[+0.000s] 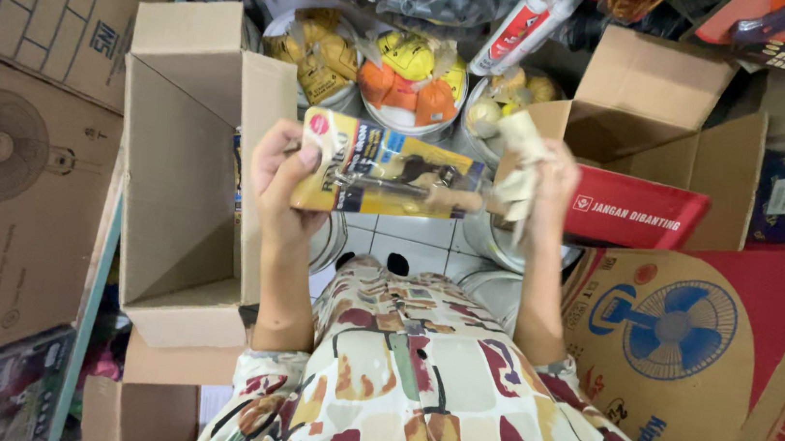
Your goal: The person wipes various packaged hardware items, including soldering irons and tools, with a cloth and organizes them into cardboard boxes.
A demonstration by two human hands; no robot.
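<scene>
Hands [416, 179] — two — hold one yellow packet [388, 169].

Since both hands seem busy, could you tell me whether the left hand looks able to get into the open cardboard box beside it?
Probably yes: the open cardboard box stands right beside the left hand, nothing between, though that hand grips a yellow blister pack.

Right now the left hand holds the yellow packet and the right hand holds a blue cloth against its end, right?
Not quite. The cloth is cream-coloured, not blue. The head view shows the left hand holding the yellow packet while the right hand holds the cloth against its end.
</scene>
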